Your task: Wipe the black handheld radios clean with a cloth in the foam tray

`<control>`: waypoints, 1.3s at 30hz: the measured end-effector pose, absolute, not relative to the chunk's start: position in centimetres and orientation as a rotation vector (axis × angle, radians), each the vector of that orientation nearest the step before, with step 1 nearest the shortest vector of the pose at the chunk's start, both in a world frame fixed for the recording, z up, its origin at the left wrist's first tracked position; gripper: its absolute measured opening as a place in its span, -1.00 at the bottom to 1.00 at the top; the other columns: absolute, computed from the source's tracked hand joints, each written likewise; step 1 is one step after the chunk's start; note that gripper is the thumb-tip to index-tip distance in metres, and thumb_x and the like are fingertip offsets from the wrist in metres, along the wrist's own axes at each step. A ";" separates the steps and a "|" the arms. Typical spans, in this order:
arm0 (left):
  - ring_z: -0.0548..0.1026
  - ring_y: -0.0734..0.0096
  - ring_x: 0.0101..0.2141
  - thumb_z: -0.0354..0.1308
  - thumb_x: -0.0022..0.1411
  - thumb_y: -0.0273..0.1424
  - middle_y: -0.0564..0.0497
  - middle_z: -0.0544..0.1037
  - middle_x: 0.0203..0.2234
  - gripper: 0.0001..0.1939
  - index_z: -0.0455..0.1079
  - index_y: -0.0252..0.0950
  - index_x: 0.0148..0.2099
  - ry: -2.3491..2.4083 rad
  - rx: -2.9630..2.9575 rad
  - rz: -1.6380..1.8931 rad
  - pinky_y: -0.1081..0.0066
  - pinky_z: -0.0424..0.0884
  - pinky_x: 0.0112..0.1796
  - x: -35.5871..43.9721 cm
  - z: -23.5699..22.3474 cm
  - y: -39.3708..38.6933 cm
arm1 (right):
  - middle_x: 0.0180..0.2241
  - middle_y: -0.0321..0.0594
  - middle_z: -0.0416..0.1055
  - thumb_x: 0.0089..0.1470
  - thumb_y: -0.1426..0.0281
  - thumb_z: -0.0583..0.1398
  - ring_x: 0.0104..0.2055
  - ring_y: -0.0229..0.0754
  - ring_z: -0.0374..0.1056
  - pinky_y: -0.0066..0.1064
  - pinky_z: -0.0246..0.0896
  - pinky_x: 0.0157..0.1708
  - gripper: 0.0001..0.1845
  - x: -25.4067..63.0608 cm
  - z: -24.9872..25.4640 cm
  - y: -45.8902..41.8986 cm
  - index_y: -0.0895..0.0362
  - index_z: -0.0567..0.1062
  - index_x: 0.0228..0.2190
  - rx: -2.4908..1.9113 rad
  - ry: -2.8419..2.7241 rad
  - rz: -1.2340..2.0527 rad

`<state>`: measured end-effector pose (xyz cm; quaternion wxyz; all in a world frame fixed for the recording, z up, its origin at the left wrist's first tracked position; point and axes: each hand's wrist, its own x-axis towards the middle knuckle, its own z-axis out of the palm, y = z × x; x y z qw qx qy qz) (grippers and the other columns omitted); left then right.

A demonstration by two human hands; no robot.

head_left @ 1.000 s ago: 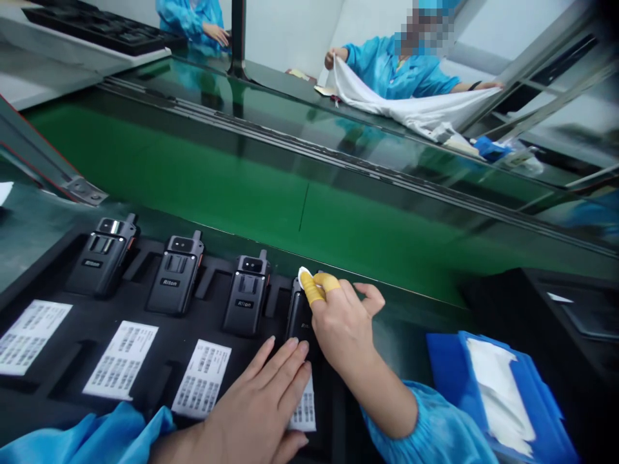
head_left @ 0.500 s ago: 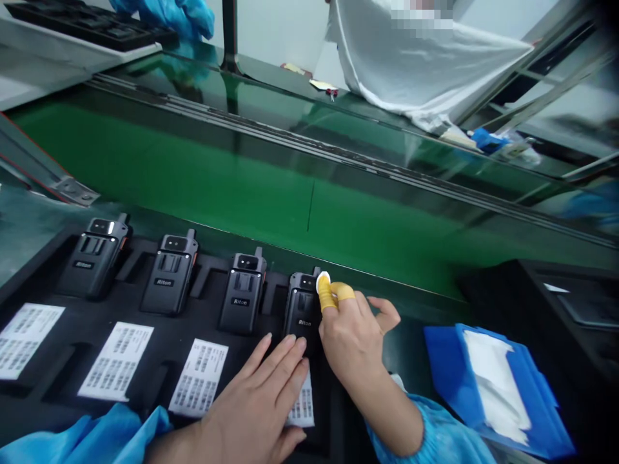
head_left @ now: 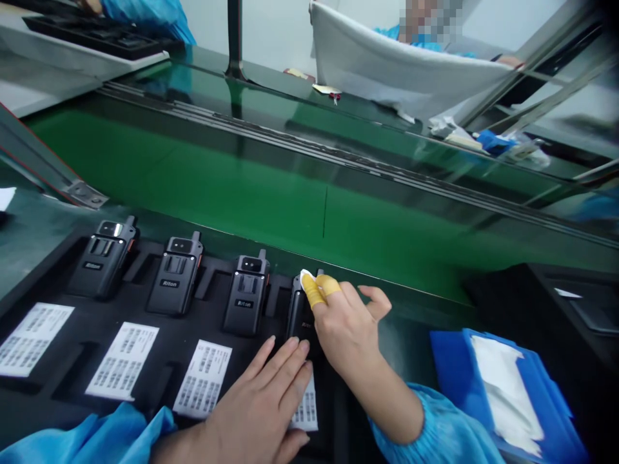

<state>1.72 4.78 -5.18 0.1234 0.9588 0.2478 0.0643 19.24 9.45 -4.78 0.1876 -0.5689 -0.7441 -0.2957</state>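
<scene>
Several black Riton handsets with stubby antennas lie back-up in a row in a black foam tray (head_left: pixel 203 444). The rightmost handset (head_left: pixel 296 316) is partly covered by my hands. My right hand (head_left: pixel 345 322), with yellow finger cots on two fingers, presses a small white wipe (head_left: pixel 306 277) against that handset's top end, over the camera area. My left hand (head_left: pixel 261 399) lies flat, fingers stretched out, its fingertips at the lower end of the same handset. Under it a white barcode label sheet (head_left: pixel 307 409) shows in part. Three more handsets, such as this one (head_left: pixel 245 293), lie to the left.
More barcode sheets (head_left: pixel 203 380) lie below the other handsets. On the right are a blue box (head_left: pixel 449 367) with white wipes (head_left: pixel 507 386) and another black tray (head_left: pixel 532 290). A green conveyor belt (head_left: pixel 251 193) runs behind. Across it, a person holds up a white cloth (head_left: pixel 387 71).
My right hand has moved the wipe left across the handset's top, from its right side over the camera area. My left hand stays on the handset. Across the belt, the white cloth has shifted.
</scene>
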 end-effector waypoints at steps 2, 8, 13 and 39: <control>0.14 0.08 0.23 0.10 0.20 -0.29 -0.23 0.16 0.24 -0.41 0.16 -0.42 0.22 0.721 2.811 0.180 0.08 0.16 0.17 1.7 -5.2 4.8 | -0.41 -0.27 0.43 0.01 0.64 0.03 -0.38 -0.26 0.15 -0.17 -0.24 -0.09 -0.68 19.6 -4.8 9.6 0.12 0.47 -0.58 -1.629 -2.090 -0.862; 0.10 0.12 0.25 0.09 0.21 -0.28 -0.20 0.16 0.24 -0.41 0.14 -0.41 0.24 0.743 2.778 0.194 0.11 0.10 0.20 1.7 -5.0 4.7 | -0.41 -0.24 0.43 -0.01 0.67 0.01 -0.38 -0.25 0.14 -0.19 -0.21 -0.11 -0.66 19.7 -4.4 8.7 0.13 0.41 -0.65 -1.654 -2.082 -0.840; 0.11 0.11 0.24 0.10 0.21 -0.28 -0.20 0.16 0.24 -0.39 0.13 -0.41 0.24 0.744 2.799 0.207 0.12 0.11 0.19 1.7 -5.1 4.7 | -0.50 -0.26 0.38 -0.02 0.68 0.00 -0.40 -0.23 0.11 -0.19 -0.22 -0.12 -0.65 18.8 -4.3 8.9 0.12 0.43 -0.63 -1.596 -2.092 -0.878; 0.11 0.06 0.24 0.12 0.19 -0.34 -0.23 0.14 0.25 -0.40 0.14 -0.41 0.23 0.728 2.765 0.175 0.07 0.12 0.18 1.7 -5.1 4.8 | -0.49 -0.29 0.38 -0.03 0.68 0.03 -0.41 -0.26 0.14 -0.23 -0.18 -0.12 -0.66 22.3 -6.1 7.4 0.12 0.35 -0.69 -1.593 -2.075 -0.835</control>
